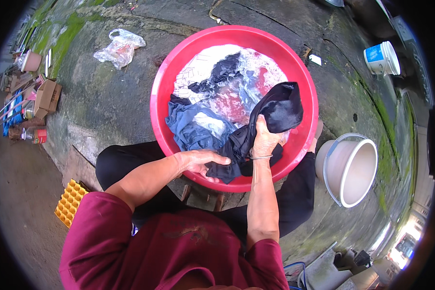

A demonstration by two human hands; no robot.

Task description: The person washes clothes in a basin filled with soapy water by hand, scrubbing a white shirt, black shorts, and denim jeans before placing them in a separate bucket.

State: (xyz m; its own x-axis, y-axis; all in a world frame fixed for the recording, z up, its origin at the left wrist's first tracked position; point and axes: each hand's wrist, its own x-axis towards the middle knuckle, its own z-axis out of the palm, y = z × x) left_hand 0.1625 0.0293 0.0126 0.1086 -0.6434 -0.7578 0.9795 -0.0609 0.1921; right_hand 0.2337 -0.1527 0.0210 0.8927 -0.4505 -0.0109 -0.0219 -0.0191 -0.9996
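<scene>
Before me stands a large red plastic basin (235,32) with soapy water and wet laundry in it. My right hand (266,136) grips a black garment (244,139), whose wet upper end bulges out past my thumb. A metal bangle circles that wrist. At the basin's near rim, my left hand (204,163) pinches the lower end of the same dark cloth between thumb and fingers. Blue fabric (183,125) lies bunched at the left inside the basin. White patterned cloth (188,78) and another dark piece (224,69) soak in the suds farther back.
A pale bucket (360,174) with a handle lies tilted to the right. Farther off stands a white pail (378,58) with a blue label. At the left are a clear plastic bag (119,49), a cardboard box (48,98), a plastic bottle (36,135) and a yellow egg tray (70,203). Moss streaks the concrete.
</scene>
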